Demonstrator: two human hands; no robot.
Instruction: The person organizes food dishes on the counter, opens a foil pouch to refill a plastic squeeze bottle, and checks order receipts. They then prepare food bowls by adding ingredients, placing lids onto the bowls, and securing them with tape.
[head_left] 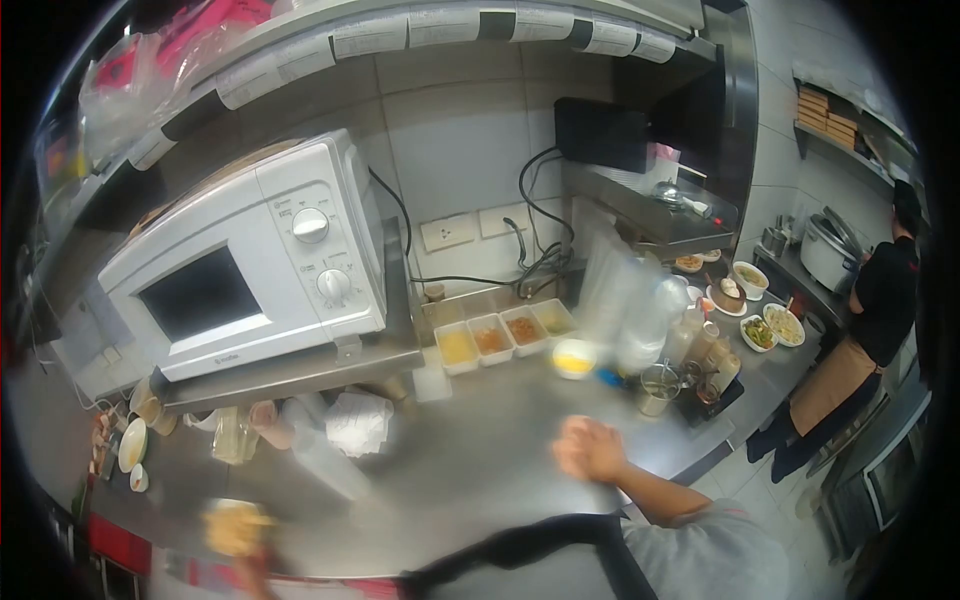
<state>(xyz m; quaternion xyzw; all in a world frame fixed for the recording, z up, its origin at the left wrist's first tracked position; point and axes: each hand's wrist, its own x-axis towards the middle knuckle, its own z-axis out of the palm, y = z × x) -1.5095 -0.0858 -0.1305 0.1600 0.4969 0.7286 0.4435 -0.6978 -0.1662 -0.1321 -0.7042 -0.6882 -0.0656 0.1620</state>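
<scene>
At the lower left, my left hand [253, 573] is closed on a white dish of yellowish food [237, 528]; both are smeared by motion, and the kind of food cannot be told. Over the middle right of the steel counter, my right hand [590, 450] is curled into a loose fist, blurred, with no object showing in it. Beyond it stand a white bowl with yellow contents [574, 359] and a metal cup [657, 390]. White containers of chopped ingredients [490, 340] line the wall side of the counter [470, 450].
A white microwave [250, 255] sits on a raised shelf at left. Below it lie white paper napkins [358, 422]. Clear plastic bags [625, 300], bottles [685, 335] and plated dishes [758, 333] crowd the right. A person in black [885, 285] stands near a rice cooker [830, 255].
</scene>
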